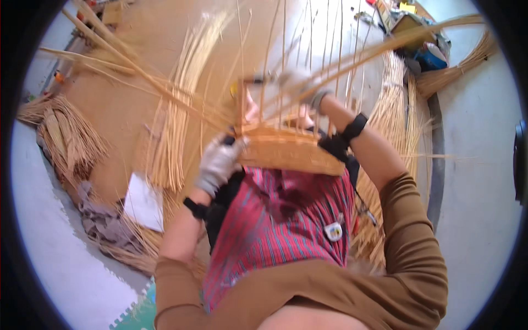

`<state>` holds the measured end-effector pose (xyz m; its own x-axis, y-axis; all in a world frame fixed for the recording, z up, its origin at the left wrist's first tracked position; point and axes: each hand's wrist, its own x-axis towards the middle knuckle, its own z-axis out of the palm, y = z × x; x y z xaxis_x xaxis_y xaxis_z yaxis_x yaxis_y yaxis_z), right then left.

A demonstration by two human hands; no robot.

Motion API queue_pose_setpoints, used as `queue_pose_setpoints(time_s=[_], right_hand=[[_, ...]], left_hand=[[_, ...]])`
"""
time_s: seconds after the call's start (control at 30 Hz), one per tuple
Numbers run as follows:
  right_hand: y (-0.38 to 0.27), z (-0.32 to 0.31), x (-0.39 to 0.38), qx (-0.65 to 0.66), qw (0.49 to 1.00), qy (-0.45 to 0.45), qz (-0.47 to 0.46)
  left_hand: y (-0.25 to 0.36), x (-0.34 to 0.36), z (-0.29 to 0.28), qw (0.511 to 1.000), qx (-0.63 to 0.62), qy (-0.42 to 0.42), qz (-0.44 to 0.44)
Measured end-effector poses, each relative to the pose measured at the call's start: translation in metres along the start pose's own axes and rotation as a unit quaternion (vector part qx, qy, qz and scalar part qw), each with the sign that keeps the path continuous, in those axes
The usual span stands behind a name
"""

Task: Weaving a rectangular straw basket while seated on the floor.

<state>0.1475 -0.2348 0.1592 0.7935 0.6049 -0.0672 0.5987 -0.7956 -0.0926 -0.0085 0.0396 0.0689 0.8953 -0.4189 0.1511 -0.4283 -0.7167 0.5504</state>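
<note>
A partly woven wicker panel (pixel 291 153) lies across my lap, its thin upright stakes (pixel 283 52) pointing away from me. At the panel's left end, my gloved left hand (pixel 220 159) is closed round the edge, beside a wooden post (pixel 240 104). Long loose strands (pixel 159 85) fan out from that corner to the far left. Among the stakes, above the panel's woven edge, is my gloved right hand (pixel 297 82). It is smeared by motion, so its fingers cannot be read. Another long strand bundle (pixel 379 50) runs past it to the far right.
Bundles of wicker strands lie on the floor at the left (pixel 66 132), beyond my left hand (pixel 190 93) and at the right (pixel 385 118). White paper (pixel 144 202) and grey cloth (pixel 107 220) lie left. A small tape measure (pixel 333 231) rests on my striped apron (pixel 275 231).
</note>
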Motion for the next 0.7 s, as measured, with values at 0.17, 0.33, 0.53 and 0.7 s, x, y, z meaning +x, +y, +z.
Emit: queue_pose_setpoints(time_s=[0.17,0.33,0.53,0.7], right_hand=[[0.000,0.012,-0.110,0.312,0.874,0.260,0.266],[-0.014,0.085,-0.258,-0.021,0.929,0.350,0.116],[-0.034,0.175,-0.397,-0.088,0.893,0.351,0.267],[-0.031,0.205,-0.430,0.432,0.636,0.308,0.560]], left_hand=[[-0.020,-0.021,0.010,0.998,0.030,0.027,0.052],[-0.027,-0.035,0.025,0.989,-0.079,0.124,0.004],[-0.034,-0.034,0.038,0.986,-0.075,0.150,-0.020],[-0.029,-0.035,0.040,0.983,-0.086,0.160,-0.015]])
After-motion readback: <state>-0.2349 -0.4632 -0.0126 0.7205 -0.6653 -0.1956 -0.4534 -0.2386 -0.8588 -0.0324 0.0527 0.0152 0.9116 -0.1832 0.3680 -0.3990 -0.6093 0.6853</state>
